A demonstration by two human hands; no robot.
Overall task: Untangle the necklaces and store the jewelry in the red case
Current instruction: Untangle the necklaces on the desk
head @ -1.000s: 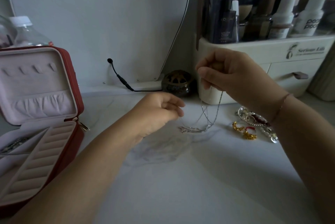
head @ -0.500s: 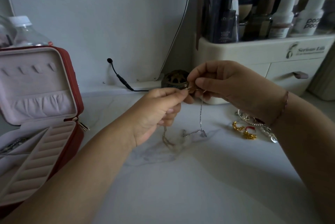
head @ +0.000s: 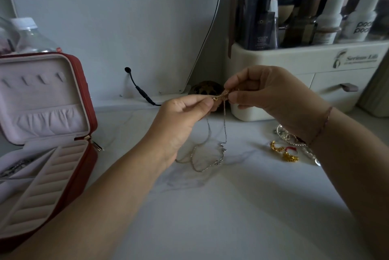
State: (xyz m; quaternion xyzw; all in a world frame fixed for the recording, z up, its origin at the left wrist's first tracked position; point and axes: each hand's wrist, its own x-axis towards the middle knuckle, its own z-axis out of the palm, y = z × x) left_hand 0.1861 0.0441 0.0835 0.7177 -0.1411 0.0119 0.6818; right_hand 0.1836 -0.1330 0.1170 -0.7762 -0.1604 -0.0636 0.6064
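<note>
Both hands meet above the white table. My left hand (head: 181, 116) and my right hand (head: 271, 95) each pinch a small gold tangle of chain (head: 221, 96) between their fingertips. Thin silver necklace strands (head: 210, 152) hang from the tangle and loop onto the tabletop below. The red case (head: 88, 116) stands open at the left, its pink lid upright and its ring rolls showing; some dark jewelry lies in its left compartment. Gold earrings (head: 284, 151) and a beaded silver piece (head: 282, 131) lie under my right wrist.
A cream cosmetics organizer (head: 311, 64) with bottles and a drawer stands at the back right. A dark round ornament (head: 204, 89) and a black cable (head: 139, 89) sit by the wall. A plastic bottle (head: 29, 34) rises behind the case.
My left hand rose from the table to meet my right hand. Both now pinch the gold tangle, and the silver strands have been lifted higher.
</note>
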